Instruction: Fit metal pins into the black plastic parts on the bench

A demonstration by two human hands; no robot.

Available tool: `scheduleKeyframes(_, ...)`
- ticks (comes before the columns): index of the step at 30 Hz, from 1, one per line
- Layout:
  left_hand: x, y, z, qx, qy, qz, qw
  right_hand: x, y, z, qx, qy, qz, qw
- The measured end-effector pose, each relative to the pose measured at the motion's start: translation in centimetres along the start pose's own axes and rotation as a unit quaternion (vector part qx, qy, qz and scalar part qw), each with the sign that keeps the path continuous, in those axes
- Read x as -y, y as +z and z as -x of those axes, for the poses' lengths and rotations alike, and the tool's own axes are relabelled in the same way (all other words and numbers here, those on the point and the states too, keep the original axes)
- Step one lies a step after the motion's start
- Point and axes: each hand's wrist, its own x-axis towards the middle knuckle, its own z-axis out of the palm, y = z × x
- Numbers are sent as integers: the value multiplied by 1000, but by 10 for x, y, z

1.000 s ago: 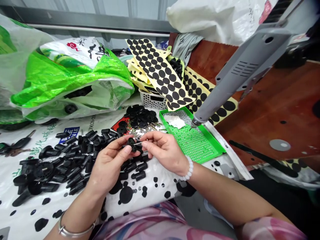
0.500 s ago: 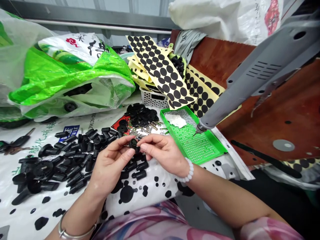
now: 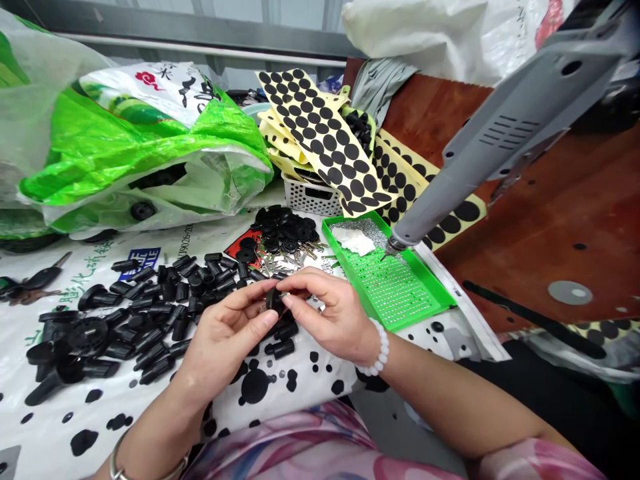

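Between both hands, above the table, is a small round black plastic part (image 3: pixel 273 301). My left hand (image 3: pixel 227 330) pinches its left side between thumb and fingers. From the other side, my right hand (image 3: pixel 330 310) grips the part at its edge with thumb and forefinger; the fingertips hide some of it. Just beyond the hands lies a pile of black round caps (image 3: pixel 285 230) with metal key blades (image 3: pixel 295 260) beside it. Left of my left hand spreads a heap of short black plastic cylinders (image 3: pixel 155 320).
A green perforated tray (image 3: pixel 443 300) with small metal bits stands at right, under the tip of a grey electric screwdriver (image 3: pixel 450 180). Sheets of black round stickers (image 3: pixel 325 140) lie over a white basket (image 3: pixel 305 197). A green and white bag (image 3: pixel 165 147) stands back left.
The round black part has turned between my fingers, now showing more of its edge. Both hands stay close together. The screwdriver appears slightly lower and further left.
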Motion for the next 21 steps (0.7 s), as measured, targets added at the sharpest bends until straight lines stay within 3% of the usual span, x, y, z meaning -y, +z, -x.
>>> scheduleKeyframes(2,-1,2,1,-13,10,-5,1000,-1,1,0,0,96,-63,993)
scheduleKeyframes(5,-1,6,4,-32,26,-24,999,-3,-1,-3,29,255,-195,947)
scheduleKeyframes(8,2,7,6,-50,54,-69,995,-6,-3,-6,45,329,-276,902)
scheduleKeyframes(11,6,6,8,-52,67,-103,991,-7,-4,-5,40,332,-274,902)
scheduleKeyframes(17,8,8,11,-56,63,-89,992,0,0,2,-11,202,-128,971)
scheduleKeyframes(21,7,11,12,-43,45,-66,996,-4,1,3,13,239,-177,955)
